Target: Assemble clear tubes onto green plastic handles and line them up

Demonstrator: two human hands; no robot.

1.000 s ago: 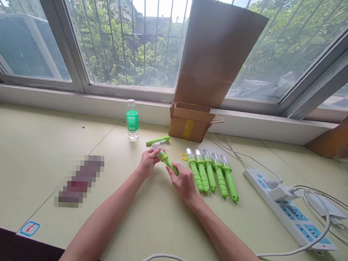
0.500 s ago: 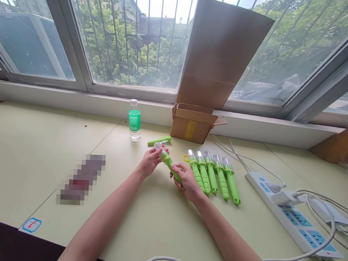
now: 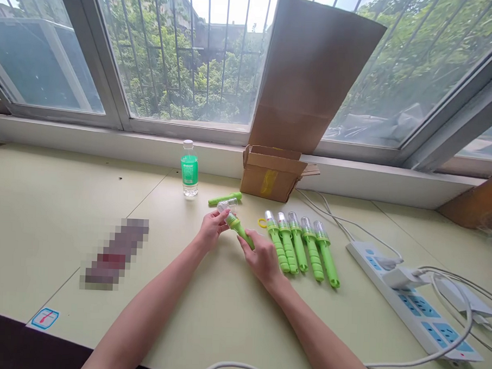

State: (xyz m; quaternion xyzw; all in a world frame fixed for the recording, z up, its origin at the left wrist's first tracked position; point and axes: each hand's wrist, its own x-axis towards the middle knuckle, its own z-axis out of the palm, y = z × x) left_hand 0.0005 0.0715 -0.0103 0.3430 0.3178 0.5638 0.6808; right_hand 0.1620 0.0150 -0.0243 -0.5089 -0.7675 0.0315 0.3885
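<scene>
A green stick with a clear cap (image 3: 236, 225) is held over the pale green table (image 3: 65, 209) by both hands. My left hand (image 3: 212, 229) pinches its clear-capped upper end. My right hand (image 3: 261, 256) is closed round the green handle lower down. Just right of my right hand, several matching green sticks (image 3: 302, 246) lie side by side on the table. One more green handle (image 3: 224, 199) and a loose clear cap (image 3: 232, 203) lie behind my hands. A small yellow ring (image 3: 261, 222) rests by the row.
A water bottle with a green label (image 3: 189, 175) stands behind my hands. An open cardboard box (image 3: 271, 173) sits by the window sill, with a tall cardboard sheet (image 3: 311, 73) leaning above it. A white power strip (image 3: 412, 300) with cables lies at the right.
My right hand has slid a little along the handle and the stick has tilted slightly. My left hand stays on the capped end.
</scene>
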